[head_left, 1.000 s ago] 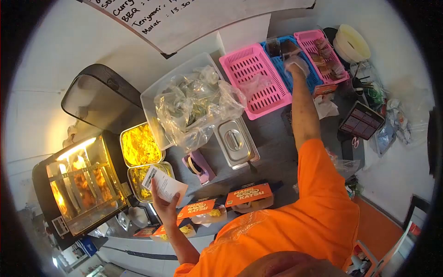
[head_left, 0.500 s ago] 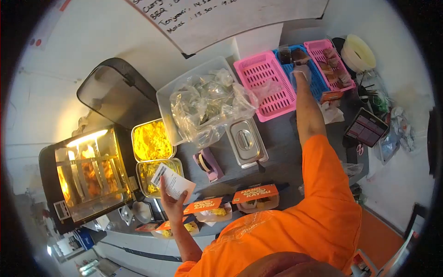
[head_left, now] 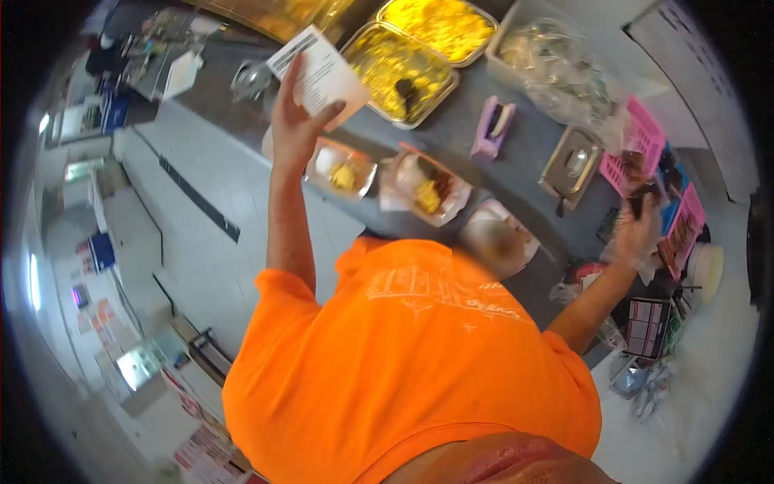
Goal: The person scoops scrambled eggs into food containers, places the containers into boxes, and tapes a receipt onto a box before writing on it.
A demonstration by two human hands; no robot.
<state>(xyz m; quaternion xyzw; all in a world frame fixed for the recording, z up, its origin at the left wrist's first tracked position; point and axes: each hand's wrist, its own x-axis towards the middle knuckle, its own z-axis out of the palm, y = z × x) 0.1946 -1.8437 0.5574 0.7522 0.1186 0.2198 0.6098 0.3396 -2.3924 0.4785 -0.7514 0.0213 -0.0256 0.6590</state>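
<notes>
Head view: left hand (head_left: 292, 129) with paper slip (head_left: 319, 74) beyond counter edge (head_left: 355, 211).

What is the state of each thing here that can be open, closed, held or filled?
left hand: shut on paper slip
right hand: holds a small dark item, unclear what
steel container: lid on
two food trays: uncovered, filled with yellow food
meal boxes: open, food inside
pink basket: contents hard to tell

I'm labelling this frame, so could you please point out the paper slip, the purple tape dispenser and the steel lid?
paper slip (head_left: 322, 74), head view, middle of sheet
purple tape dispenser (head_left: 492, 131), head view, body
steel lid (head_left: 572, 162), head view, near knob
</notes>
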